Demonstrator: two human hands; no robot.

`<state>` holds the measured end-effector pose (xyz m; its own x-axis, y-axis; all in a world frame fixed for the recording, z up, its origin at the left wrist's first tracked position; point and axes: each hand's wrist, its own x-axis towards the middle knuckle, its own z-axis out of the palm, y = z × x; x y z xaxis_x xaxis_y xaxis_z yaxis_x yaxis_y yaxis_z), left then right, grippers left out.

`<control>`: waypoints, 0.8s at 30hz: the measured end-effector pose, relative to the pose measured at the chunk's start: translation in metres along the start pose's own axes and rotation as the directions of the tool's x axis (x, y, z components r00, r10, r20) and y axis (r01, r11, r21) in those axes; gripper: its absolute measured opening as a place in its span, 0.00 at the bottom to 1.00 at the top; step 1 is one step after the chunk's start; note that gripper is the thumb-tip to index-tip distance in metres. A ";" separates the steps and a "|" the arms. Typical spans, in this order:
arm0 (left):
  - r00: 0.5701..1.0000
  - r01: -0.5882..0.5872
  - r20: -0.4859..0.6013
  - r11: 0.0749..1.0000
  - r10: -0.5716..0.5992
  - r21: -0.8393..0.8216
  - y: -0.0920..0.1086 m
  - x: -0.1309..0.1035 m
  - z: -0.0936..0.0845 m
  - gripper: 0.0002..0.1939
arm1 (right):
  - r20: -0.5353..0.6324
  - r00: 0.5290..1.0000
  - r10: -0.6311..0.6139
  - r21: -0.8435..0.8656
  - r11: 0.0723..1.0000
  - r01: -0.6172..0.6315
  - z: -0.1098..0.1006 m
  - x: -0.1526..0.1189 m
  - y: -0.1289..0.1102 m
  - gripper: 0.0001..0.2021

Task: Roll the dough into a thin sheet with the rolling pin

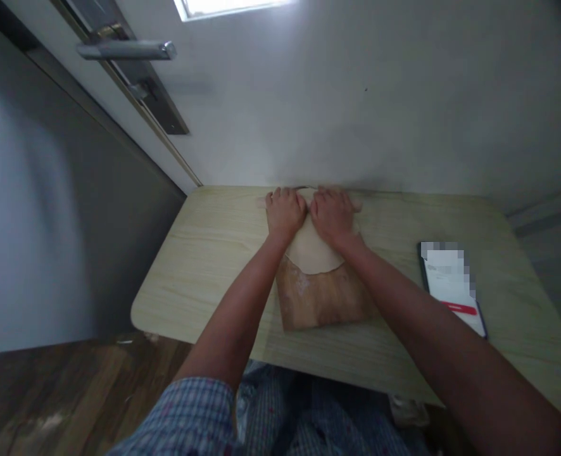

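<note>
A person's left hand (pixel 286 216) and right hand (pixel 332 216) close their fingers over a pale cylindrical rolling pin (pixel 357 206) at the far end of a brown rectangular wooden board (pixel 325 305). A thin cream dough sheet (pixel 313 253) lies on the board; right of the board, a lit, dark-edged phone (pixel 444 278) rests on the pale wood-grain desk (pixel 204 253).

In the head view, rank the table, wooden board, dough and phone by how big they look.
1. Table
2. Wooden board
3. Dough and phone: too close to rank, both being partly covered.
</note>
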<state>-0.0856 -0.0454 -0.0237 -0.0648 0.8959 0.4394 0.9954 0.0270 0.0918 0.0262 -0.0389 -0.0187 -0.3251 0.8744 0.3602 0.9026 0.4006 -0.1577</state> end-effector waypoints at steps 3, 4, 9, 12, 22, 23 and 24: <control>1.000 0.011 -0.010 1.000 -0.011 0.004 0.000 -0.009 -0.001 0.19 | 0.001 1.000 -0.004 -0.001 1.000 0.004 -0.003 -0.011 -0.004 0.19; 1.000 0.013 -0.011 1.000 -0.013 0.006 0.000 -0.012 -0.002 0.20 | -0.001 1.000 -0.003 -0.006 1.000 0.003 -0.003 -0.014 -0.005 0.19; 0.999 0.018 0.028 1.000 -0.018 0.022 0.002 -0.025 -0.010 0.22 | -0.004 1.000 0.004 -0.073 0.997 -0.004 -0.007 -0.029 -0.013 0.17; 0.999 0.018 0.028 0.999 -0.019 0.044 0.004 -0.033 -0.015 0.22 | -0.024 1.000 0.016 -0.119 0.993 -0.019 -0.009 -0.037 -0.016 0.16; 0.999 0.052 0.010 0.998 -0.052 0.023 0.007 -0.053 -0.023 0.20 | -0.051 0.998 -0.033 -0.092 0.995 0.028 -0.013 -0.052 -0.017 0.16; 0.998 0.054 0.012 0.998 -0.054 0.015 0.007 -0.054 -0.023 0.20 | -0.048 0.998 -0.036 -0.087 0.996 0.031 -0.014 -0.053 -0.016 0.16; 0.998 0.054 0.014 0.999 -0.054 0.011 0.007 -0.054 -0.023 0.20 | -0.044 0.998 -0.036 -0.083 0.996 0.033 -0.016 -0.055 -0.016 0.17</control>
<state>-0.0768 -0.1041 -0.0263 -0.1172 0.8992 0.4215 0.9912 0.0798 0.1055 0.0338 -0.0973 -0.0215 -0.3450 0.8464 0.4058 0.9117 0.4049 -0.0694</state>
